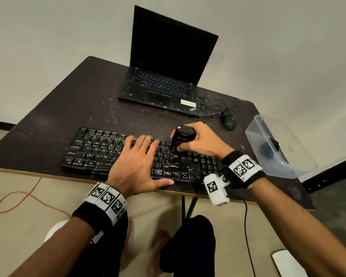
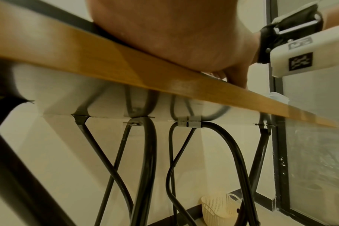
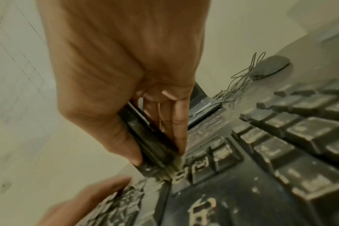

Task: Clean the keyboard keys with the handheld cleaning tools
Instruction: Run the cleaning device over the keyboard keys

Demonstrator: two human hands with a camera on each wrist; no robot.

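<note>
Two hands work the keyboard [image 1: 140, 156], which lies along the table's [image 1: 68, 100] near edge. The left hand [image 1: 136, 162] rests flat with fingers spread, presumably bracing it. The right hand [image 1: 200, 140] grips the black cleaning tool [image 1: 181, 139] upright over the right-centre keys. Only the right wrist view shows its bristles [image 3: 172, 171] meeting dusty keys.

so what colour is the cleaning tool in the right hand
Black, clearest in the head view: cleaning tool held by the right hand.
</note>
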